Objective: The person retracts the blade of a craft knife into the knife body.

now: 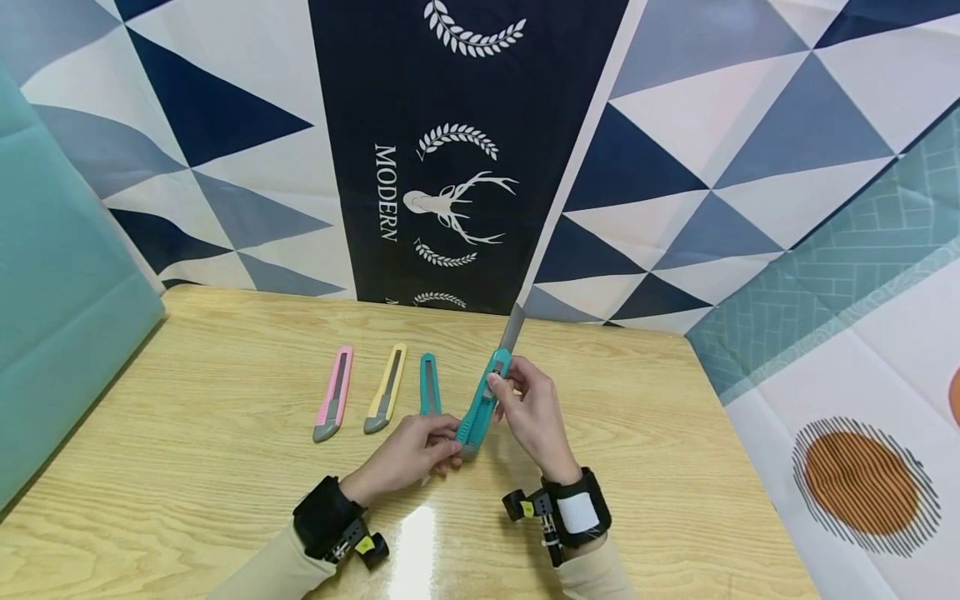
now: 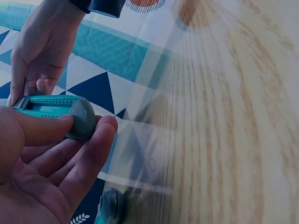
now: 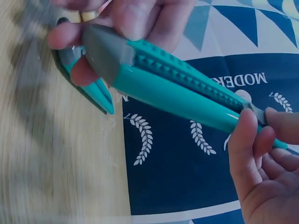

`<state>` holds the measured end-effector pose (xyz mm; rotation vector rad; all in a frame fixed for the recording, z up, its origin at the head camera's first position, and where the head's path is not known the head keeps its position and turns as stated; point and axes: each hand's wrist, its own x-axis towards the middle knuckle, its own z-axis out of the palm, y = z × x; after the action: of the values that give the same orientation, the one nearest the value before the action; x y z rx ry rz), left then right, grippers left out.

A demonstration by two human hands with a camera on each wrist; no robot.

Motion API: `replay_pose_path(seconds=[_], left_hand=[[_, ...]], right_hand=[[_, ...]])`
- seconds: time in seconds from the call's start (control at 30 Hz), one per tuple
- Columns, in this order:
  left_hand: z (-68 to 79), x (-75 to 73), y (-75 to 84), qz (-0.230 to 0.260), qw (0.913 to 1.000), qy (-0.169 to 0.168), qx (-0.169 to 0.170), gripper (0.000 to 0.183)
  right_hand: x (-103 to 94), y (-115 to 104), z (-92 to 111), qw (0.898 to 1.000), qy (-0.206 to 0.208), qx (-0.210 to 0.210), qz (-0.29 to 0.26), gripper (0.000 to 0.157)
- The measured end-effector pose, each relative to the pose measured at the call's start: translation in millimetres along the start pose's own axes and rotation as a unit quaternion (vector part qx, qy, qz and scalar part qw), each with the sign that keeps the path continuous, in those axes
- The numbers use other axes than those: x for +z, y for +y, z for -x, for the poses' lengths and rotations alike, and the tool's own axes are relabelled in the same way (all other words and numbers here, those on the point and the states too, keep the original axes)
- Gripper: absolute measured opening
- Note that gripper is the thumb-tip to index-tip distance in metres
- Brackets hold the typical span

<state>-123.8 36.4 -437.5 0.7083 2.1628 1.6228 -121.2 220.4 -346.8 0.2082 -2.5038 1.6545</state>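
A teal box cutter (image 1: pixel 477 417) is held slanted above the table between both hands, its long grey blade (image 1: pixel 513 327) extended from the far end. My left hand (image 1: pixel 408 450) pinches its near end, thumb and fingers around the grey end cap (image 2: pixel 83 119). Toward the blade end, my right hand (image 1: pixel 534 412) grips the body with the thumb at the grey slider. In the right wrist view the ridged slot (image 3: pixel 187 79) runs along the cutter's body. A second teal box cutter (image 1: pixel 428 377) lies just beyond my left hand, its lower end hidden behind that hand.
Left of the teal cutter on the wooden table (image 1: pixel 187 417) lie a yellow box cutter (image 1: pixel 387 387) and a pink box cutter (image 1: pixel 334 392), both with grey end caps. A patterned cloth (image 1: pixel 450 100) hangs along the back edge, and a teal panel (image 1: pixel 67 275) borders the left side.
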Motion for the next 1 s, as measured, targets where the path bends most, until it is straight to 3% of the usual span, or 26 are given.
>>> replay_pose_path(seconds=[0.27,0.6,0.73,1.0], left_hand=[[0.6,-0.2,0.1,0.015,0.9999,0.004,-0.002,0.023],[0.2,0.2,0.4,0.024,0.9994,0.025,0.003,0.027],[-0.1,0.4,-0.2,0.025,0.9992,0.032,0.004,0.028],[-0.5,0.5,-0.2,0.017,0.9994,0.031,0.006,0.027]], right_hand=[[0.0,2.7,-0.8,1.000,-0.005,0.003,-0.002,0.014],[3.1,37.4,-10.3,1.000,0.012,0.004,-0.003,0.019],[3.5,39.7,-10.5,1.000,-0.002,-0.006,0.012,0.028],[4.5,38.3,-7.7,0.998,-0.012,-0.050,0.024,0.025]])
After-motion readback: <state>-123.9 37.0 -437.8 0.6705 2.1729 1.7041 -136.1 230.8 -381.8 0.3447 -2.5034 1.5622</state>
